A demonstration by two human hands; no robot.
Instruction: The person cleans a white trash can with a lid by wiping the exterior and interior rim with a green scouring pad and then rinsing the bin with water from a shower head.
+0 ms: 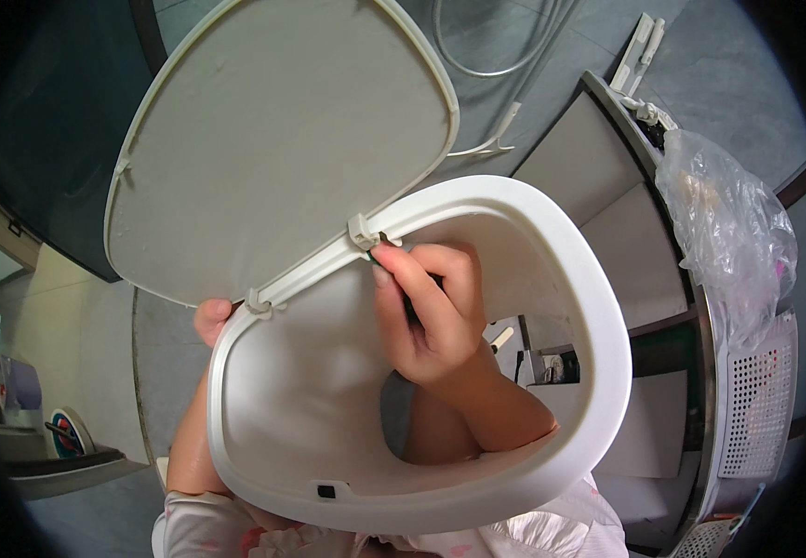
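A white plastic shell (514, 509) with a wide rim rests close against my body. Its grey-white lid (284, 132) is swung up on two hinge clips, a left one (258, 304) and an upper one (362, 232). My left hand (212, 321) grips the shell's outer edge beside the left clip, mostly hidden behind the rim. Through an opening in the shell's side wall, my right forearm reaches inside. My right hand (437, 307) pinches a small dark tool with a bit of green (373, 257), its end at the upper clip. The fingers hide most of this tool.
Grey cabinet fronts (636, 251) stand on the right, below a countertop edge. A clear plastic bag (727, 223) and a white perforated basket (758, 404) are there. A shower hose (486, 70) lies beyond the lid. A round container (68, 432) is at the left.
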